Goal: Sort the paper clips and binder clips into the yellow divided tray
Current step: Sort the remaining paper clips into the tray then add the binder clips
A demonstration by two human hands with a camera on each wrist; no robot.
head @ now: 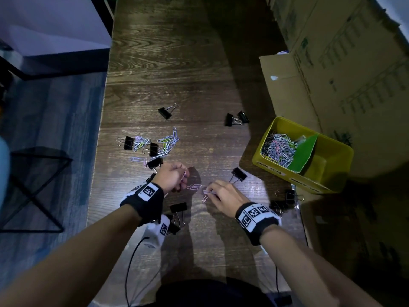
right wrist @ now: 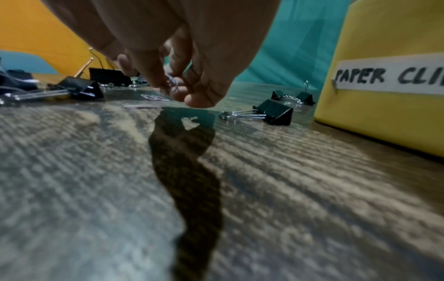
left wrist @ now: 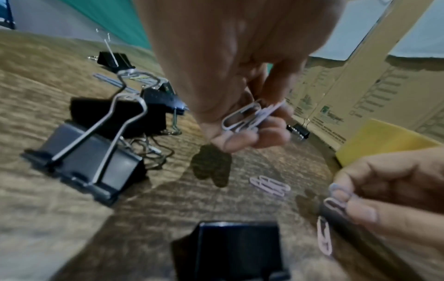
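My left hand [head: 177, 177] hovers just above the table with its fingers curled round a few pale paper clips [left wrist: 250, 116]. My right hand [head: 218, 193] pinches a paper clip [left wrist: 335, 203] at its fingertips, close to the wood. Between the hands lie two pink paper clips [head: 194, 187], and another pink clip [head: 205, 198] lies by the right fingers. A mixed pile of paper clips [head: 163, 144] and black binder clips [head: 128, 142] sits beyond the left hand. The yellow divided tray [head: 336, 156] stands at the right, its near compartment full of paper clips [head: 278, 149], with a green divider.
Loose black binder clips are scattered around: at the far centre [head: 166, 112], a pair [head: 235, 119], one by the right hand [head: 239, 174], one near my wrists [head: 178, 209], more at the right edge [head: 287, 198]. Cardboard boxes [head: 343, 69] wall the right side. The table's left edge drops to the floor.
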